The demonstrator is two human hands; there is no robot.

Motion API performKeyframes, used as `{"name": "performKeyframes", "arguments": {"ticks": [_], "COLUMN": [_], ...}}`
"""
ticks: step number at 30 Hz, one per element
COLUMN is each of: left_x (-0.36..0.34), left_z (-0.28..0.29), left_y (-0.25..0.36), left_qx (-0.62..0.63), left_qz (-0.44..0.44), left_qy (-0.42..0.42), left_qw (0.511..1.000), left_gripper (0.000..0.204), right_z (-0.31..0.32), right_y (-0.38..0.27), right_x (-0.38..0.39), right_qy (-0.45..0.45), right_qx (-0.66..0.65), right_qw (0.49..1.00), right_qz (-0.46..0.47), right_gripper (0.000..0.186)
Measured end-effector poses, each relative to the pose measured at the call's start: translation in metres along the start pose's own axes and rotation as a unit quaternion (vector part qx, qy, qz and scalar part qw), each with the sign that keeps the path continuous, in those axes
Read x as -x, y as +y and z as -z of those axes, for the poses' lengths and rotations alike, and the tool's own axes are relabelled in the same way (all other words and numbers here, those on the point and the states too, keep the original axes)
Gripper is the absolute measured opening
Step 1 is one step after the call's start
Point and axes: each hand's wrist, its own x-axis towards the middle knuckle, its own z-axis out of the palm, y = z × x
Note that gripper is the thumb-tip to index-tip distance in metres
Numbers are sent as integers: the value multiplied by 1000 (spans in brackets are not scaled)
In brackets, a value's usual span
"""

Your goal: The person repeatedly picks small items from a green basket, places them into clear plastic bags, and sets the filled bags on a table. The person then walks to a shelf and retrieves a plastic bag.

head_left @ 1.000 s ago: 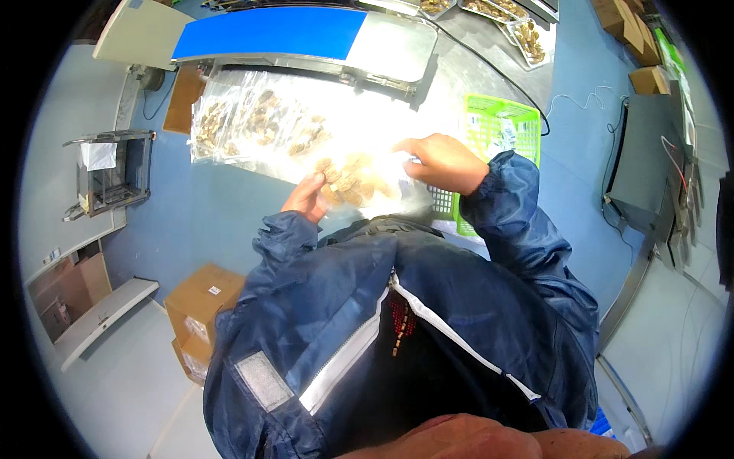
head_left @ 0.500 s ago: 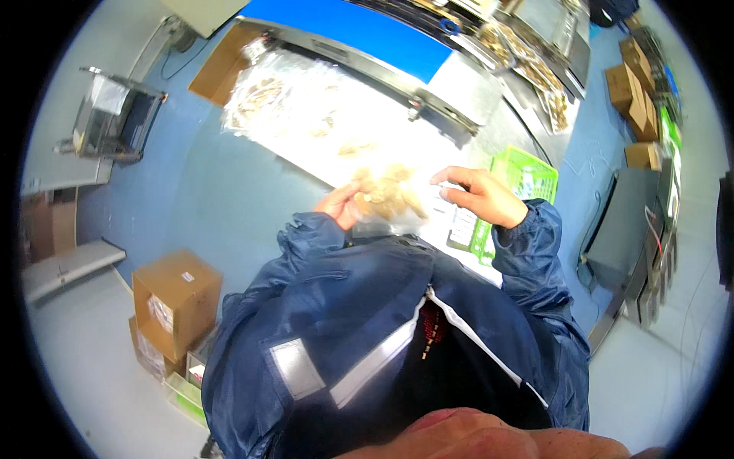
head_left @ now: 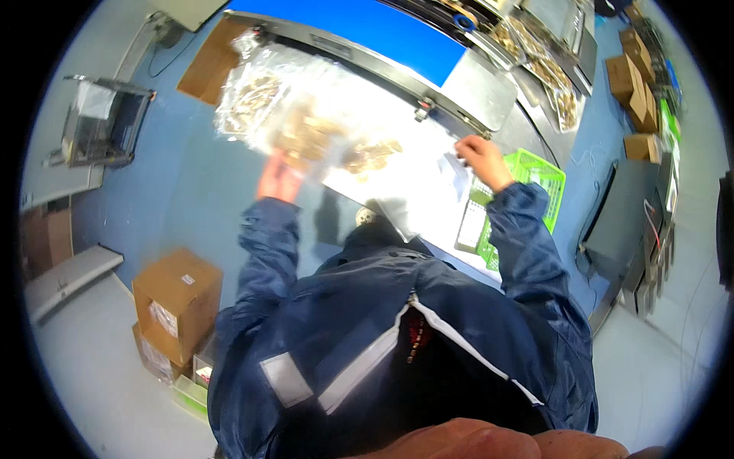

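Note:
My left hand (head_left: 280, 177) reaches to the left over the bright white worktable (head_left: 397, 191) and grips a clear plastic bag of small brown pieces (head_left: 306, 138), blurred by motion. It lies next to a pile of similar clear bags (head_left: 252, 96) at the table's left end. My right hand (head_left: 480, 157) is stretched to the right, fingers closed on a small clear bag or slip (head_left: 456, 170) just above a green plastic basket (head_left: 527, 191). Both arms wear dark blue sleeves.
A machine with a blue panel (head_left: 367, 27) and metal edge runs behind the table. Trays of brown pieces (head_left: 550, 76) lie at the upper right. Cardboard boxes (head_left: 176, 302) stand on the floor at left, more boxes (head_left: 631, 84) at far right. A wire rack (head_left: 103, 122) hangs at left.
My hands, which were together over a bag at the table's middle, have spread apart: the left went left toward the pile with a bag, the right went right to the green basket.

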Motion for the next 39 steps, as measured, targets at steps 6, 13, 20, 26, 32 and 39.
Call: {"name": "performKeyframes", "arguments": {"ticks": [6, 13, 20, 26, 32, 39], "left_x": [-114, -140, -22, -28, -22, -32], "left_z": [57, 46, 11, 29, 28, 50], "left_y": [113, 115, -59, -148, -154, -158], "left_qx": [-217, -313, -425, -433, -415, -441], "left_qz": [-149, -164, -50, -57, -44, -39], "left_qy": [107, 304, 218, 205, 219, 205], "left_qw": [959, 885, 877, 876, 882, 873], "left_gripper": [28, 55, 33, 58, 59, 64], "right_z": [-70, -105, -90, -101, -110, -144], "right_y": [91, 101, 60, 53, 51, 106], "right_x": [-95, -125, -115, -126, -120, -157], "right_qy": [52, -6, -75, -106, -149, -142], "right_qx": [68, 62, 30, 108, 84, 8], "right_qw": [995, 997, 996, 988, 985, 975], "right_qz": [59, 53, -34, 24, 32, 169], "right_gripper": [36, 44, 56, 55, 53, 46]}}
